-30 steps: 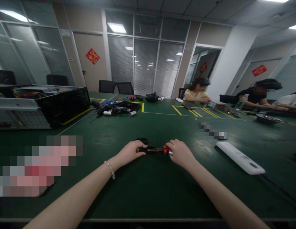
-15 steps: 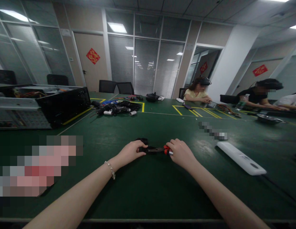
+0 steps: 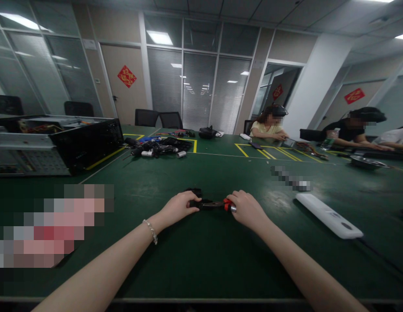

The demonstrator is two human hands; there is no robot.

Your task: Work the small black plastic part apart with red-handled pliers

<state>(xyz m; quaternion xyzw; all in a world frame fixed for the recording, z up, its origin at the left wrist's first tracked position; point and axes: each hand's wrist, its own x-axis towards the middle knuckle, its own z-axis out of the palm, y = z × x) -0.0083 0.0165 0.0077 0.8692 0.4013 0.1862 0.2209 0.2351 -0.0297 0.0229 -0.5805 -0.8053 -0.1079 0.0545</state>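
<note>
My left hand (image 3: 177, 208) is closed on a small black part (image 3: 194, 197) that rests on the green table (image 3: 195, 260). My right hand (image 3: 247, 209) is closed round the red handle of a pair of pliers (image 3: 217, 204). The pliers' dark jaws point left and meet the black part between my two hands. A bead bracelet sits on my left wrist.
An open black computer case (image 3: 58, 141) stands at the far left. A heap of cables and tools (image 3: 159, 147) lies beyond it. A white power strip (image 3: 328, 215) lies to the right. Two people sit at the far right side, with a metal bowl (image 3: 365, 162) near them.
</note>
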